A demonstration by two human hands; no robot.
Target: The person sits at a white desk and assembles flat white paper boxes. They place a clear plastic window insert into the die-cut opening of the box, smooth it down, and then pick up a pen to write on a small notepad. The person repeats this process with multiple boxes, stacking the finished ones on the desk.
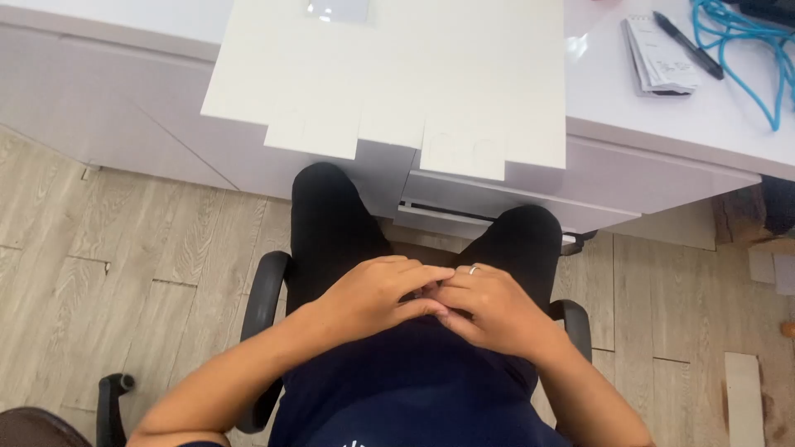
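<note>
The person wears a dark navy short-sleeved top, filling the lower middle of the frame, with a trace of white print at its very bottom edge. Black trousers cover both legs, which show in the centre of the frame. Both forearms are bare, and the right hand [489,306] carries a thin silver-coloured ring on one finger; the left hand [373,294] shows no jewellery.

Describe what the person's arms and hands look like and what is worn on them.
Both forearms are bare, with no sleeves reaching them and no gloves. The left hand wears nothing visible. The right hand has a thin silver ring on one of its fingers. No watch or bracelet shows on either wrist. A dark navy shirt covers the torso.
</note>
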